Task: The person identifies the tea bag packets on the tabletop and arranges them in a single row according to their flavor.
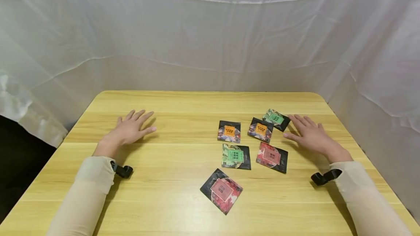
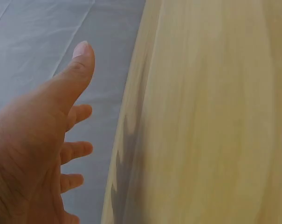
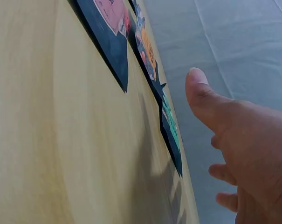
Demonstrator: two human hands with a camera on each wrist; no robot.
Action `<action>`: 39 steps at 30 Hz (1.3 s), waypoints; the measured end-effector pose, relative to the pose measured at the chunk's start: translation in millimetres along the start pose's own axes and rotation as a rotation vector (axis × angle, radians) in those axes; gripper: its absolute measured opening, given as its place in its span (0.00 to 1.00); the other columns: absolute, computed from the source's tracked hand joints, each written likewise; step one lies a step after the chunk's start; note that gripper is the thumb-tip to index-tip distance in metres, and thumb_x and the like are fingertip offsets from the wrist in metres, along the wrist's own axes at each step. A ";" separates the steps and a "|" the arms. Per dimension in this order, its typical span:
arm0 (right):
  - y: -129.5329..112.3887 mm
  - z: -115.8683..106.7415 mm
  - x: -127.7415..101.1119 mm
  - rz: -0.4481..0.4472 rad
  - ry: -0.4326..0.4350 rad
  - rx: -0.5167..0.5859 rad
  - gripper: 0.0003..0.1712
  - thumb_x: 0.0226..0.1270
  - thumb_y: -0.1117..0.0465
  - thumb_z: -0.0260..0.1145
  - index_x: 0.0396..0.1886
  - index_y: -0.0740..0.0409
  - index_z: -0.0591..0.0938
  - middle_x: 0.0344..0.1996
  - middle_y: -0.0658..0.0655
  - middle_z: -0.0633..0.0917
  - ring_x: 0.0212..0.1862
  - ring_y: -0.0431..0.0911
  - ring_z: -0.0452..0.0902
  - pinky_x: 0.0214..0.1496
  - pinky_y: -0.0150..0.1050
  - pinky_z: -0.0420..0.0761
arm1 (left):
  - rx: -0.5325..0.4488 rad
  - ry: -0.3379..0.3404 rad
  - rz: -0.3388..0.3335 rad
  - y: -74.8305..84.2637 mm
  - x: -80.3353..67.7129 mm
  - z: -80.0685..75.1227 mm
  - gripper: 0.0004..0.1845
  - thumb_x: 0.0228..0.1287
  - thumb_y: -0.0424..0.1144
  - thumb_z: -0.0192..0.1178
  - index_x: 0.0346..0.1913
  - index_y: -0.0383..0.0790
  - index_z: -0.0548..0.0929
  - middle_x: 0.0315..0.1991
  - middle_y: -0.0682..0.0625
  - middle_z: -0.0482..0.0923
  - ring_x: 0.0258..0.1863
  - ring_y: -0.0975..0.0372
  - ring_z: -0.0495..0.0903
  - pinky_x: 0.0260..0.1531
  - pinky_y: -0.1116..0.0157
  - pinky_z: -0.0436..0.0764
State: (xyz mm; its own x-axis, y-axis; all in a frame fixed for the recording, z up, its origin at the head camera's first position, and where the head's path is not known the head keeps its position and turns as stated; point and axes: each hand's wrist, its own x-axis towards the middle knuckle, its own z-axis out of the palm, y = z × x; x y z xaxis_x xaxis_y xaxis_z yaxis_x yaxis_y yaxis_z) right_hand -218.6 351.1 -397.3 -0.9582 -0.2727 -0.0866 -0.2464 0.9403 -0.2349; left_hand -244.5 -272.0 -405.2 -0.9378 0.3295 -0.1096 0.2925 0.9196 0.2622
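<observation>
Both hands are over the worktop (image 1: 164,199), and neither grip has anything in it! The left hand (image 1: 131,130) hangs over the left side, fingers spread, well apart from the six flat packets. Across the way, the right hand (image 1: 310,134) is just as loose, thumb out, right beside the far green packet (image 1: 276,119); whether a fingertip brushes its edge, nobody can tell. Here's the danger spot: that packet seems to overlap the right orange packet (image 1: 260,129), so a careless sweep could drag the pair together. And the right red packet (image 1: 272,157) lies near the thumb, easy to nudge! Further left, the left orange packet (image 1: 229,132) and near green packet (image 1: 236,156), with the near red packet (image 1: 222,191) closest to the person. Thin, low edges everywhere: fingertips might well skid, shoving a packet along instead of catching it.
</observation>
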 end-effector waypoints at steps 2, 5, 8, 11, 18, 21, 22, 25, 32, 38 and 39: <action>-1.2 1.2 1.5 -0.041 0.029 -0.007 0.51 0.70 0.32 0.53 0.80 0.54 0.47 0.74 0.71 0.51 0.72 0.73 0.41 0.63 0.78 0.39 | -0.005 0.002 0.016 2.0 0.8 0.7 0.45 0.68 0.72 0.39 0.79 0.50 0.49 0.77 0.36 0.43 0.73 0.34 0.37 0.59 0.25 0.36; -3.8 3.0 4.3 -0.103 0.075 0.000 0.49 0.71 0.35 0.56 0.78 0.60 0.53 0.72 0.72 0.56 0.71 0.72 0.47 0.66 0.73 0.45 | -0.019 0.014 0.045 6.0 2.8 1.9 0.44 0.68 0.71 0.40 0.79 0.50 0.50 0.77 0.37 0.44 0.73 0.35 0.39 0.61 0.26 0.38; -6.7 4.4 7.4 -0.145 0.106 0.016 0.47 0.71 0.37 0.57 0.76 0.63 0.57 0.70 0.72 0.60 0.70 0.71 0.52 0.68 0.69 0.50 | -0.025 0.026 0.074 11.4 6.1 1.8 0.44 0.68 0.71 0.41 0.79 0.51 0.50 0.77 0.38 0.45 0.73 0.35 0.41 0.62 0.28 0.41; -11.9 4.7 10.6 -0.155 0.107 0.040 0.46 0.71 0.37 0.58 0.75 0.63 0.59 0.70 0.72 0.61 0.70 0.70 0.54 0.68 0.67 0.53 | -0.026 0.029 0.103 18.0 10.2 1.4 0.44 0.68 0.71 0.41 0.79 0.51 0.51 0.77 0.38 0.46 0.73 0.36 0.42 0.63 0.29 0.42; -27.8 5.2 19.3 -0.177 0.069 0.046 0.46 0.70 0.36 0.57 0.75 0.61 0.61 0.70 0.72 0.62 0.70 0.69 0.55 0.68 0.67 0.57 | -0.014 0.039 0.186 36.7 20.9 1.6 0.44 0.67 0.71 0.42 0.79 0.51 0.52 0.76 0.39 0.49 0.73 0.38 0.45 0.67 0.34 0.46; -34.3 6.2 23.0 -0.196 0.064 0.031 0.45 0.70 0.37 0.58 0.75 0.60 0.62 0.69 0.71 0.63 0.69 0.68 0.56 0.68 0.66 0.57 | -0.029 0.044 0.226 47.0 25.7 0.8 0.44 0.67 0.72 0.42 0.79 0.52 0.52 0.76 0.40 0.50 0.74 0.40 0.47 0.68 0.37 0.48; -36.1 6.6 24.3 -0.204 0.065 0.028 0.45 0.69 0.37 0.59 0.75 0.60 0.62 0.69 0.71 0.64 0.69 0.68 0.56 0.68 0.66 0.57 | -0.037 0.041 0.241 50.8 27.4 0.5 0.44 0.67 0.72 0.42 0.79 0.52 0.52 0.76 0.40 0.50 0.74 0.41 0.47 0.69 0.39 0.48; -40.5 8.2 28.3 -0.219 0.057 0.022 0.44 0.69 0.36 0.58 0.75 0.58 0.63 0.69 0.70 0.65 0.69 0.67 0.57 0.68 0.66 0.58 | -0.051 0.042 0.275 62.5 34.9 0.9 0.43 0.66 0.73 0.41 0.79 0.56 0.52 0.76 0.43 0.51 0.74 0.45 0.49 0.70 0.42 0.50; -50.5 13.6 37.3 -0.230 0.023 0.017 0.44 0.69 0.35 0.58 0.75 0.58 0.64 0.70 0.68 0.65 0.70 0.65 0.57 0.67 0.65 0.60 | -0.043 0.025 0.360 92.2 52.4 6.0 0.42 0.67 0.71 0.44 0.78 0.55 0.53 0.75 0.44 0.54 0.74 0.49 0.51 0.71 0.45 0.53; -54.9 17.7 41.0 -0.248 0.017 0.005 0.41 0.70 0.37 0.58 0.74 0.54 0.65 0.69 0.66 0.67 0.70 0.65 0.59 0.67 0.65 0.61 | -0.011 -0.006 0.424 121.6 66.0 13.6 0.39 0.69 0.65 0.49 0.77 0.52 0.57 0.75 0.44 0.56 0.74 0.50 0.53 0.70 0.47 0.54; -55.6 18.2 41.4 -0.250 0.020 0.002 0.41 0.70 0.37 0.59 0.74 0.53 0.66 0.69 0.66 0.67 0.69 0.65 0.59 0.67 0.65 0.61 | -0.014 -0.010 0.434 126.5 68.2 14.9 0.39 0.69 0.65 0.49 0.77 0.52 0.57 0.75 0.44 0.57 0.74 0.50 0.54 0.70 0.47 0.54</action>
State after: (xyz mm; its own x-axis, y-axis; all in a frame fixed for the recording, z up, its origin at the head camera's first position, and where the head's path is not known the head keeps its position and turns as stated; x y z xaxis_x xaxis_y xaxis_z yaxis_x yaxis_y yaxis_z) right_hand -241.9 283.8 -405.5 -0.8702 -0.4927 -0.0068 -0.4758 0.8438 -0.2482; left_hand -268.6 -130.0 -393.8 -0.7268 0.6868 0.0041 0.6562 0.6926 0.2995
